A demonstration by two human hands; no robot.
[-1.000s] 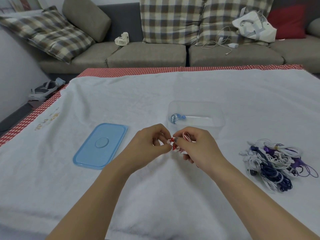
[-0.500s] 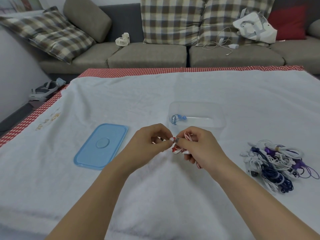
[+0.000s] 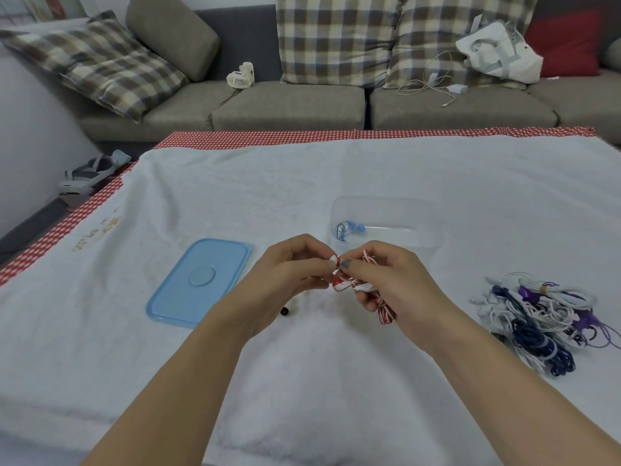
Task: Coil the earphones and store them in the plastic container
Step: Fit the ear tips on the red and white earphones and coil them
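Bare forearms, no sleeves; white-painted nail on left hand (image 3: pixel 285 269), grey on right hand (image 3: pixel 391 280).

Both hands meet above a white towel-covered table (image 3: pixel 336 381), the left hand (image 3: pixel 285 274) and right hand (image 3: pixel 383 280) fingertip to fingertip. Just beyond the right hand stands a clear rectangular plastic container (image 3: pixel 420 227), open at the top. A flat light-blue plastic lid (image 3: pixel 198 280) lies left of the left hand. A tangled pile of white, navy and purple earphone cables (image 3: pixel 544 317) blocks the right side. A small black eartip (image 3: pixel 285 311) sits under the left wrist.
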